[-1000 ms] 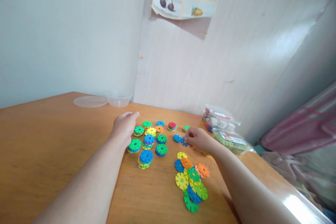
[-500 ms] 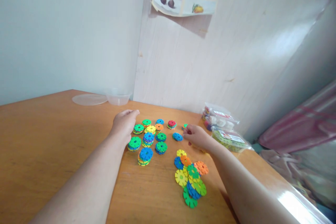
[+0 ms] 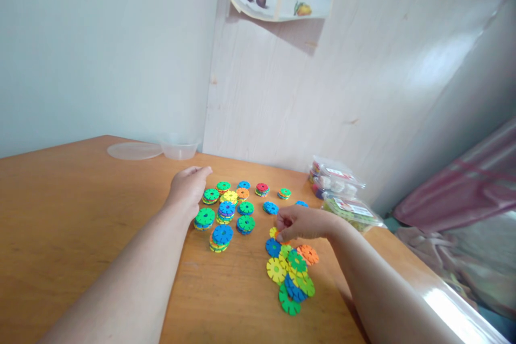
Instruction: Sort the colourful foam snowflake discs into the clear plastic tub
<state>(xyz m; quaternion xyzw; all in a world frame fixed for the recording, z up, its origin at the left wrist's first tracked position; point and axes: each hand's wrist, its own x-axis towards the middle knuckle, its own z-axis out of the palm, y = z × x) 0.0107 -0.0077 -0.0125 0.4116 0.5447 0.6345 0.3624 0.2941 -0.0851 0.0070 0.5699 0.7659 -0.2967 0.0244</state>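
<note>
My left hand (image 3: 187, 191) stands on its edge beside the left side of the stacks, fingers stretched out, with nothing seen in it. Next to it are a green-topped stack (image 3: 205, 217) and another green-topped stack (image 3: 211, 196) of notched plastic discs. My right hand (image 3: 304, 222) is closed over the top of a loose pile, its fingertips on an orange disc (image 3: 285, 240) that is mostly hidden. Below it lie a blue disc (image 3: 273, 248), a yellow disc (image 3: 276, 270) and a green disc (image 3: 297, 261). A blue disc stack (image 3: 270, 208) sits just beyond the right hand.
More small stacks, such as a red-topped one (image 3: 262, 188), stand in rows on the wooden table (image 3: 100, 236). Clear lidded boxes (image 3: 350, 212) are at the right edge. A clear plastic bowl (image 3: 179, 149) and a round lid (image 3: 135, 151) lie near the wall.
My right hand has come back from the stacks toward the loose pile and onto the orange disc. A blue disc now shows beyond my right wrist. My left hand has barely moved.
</note>
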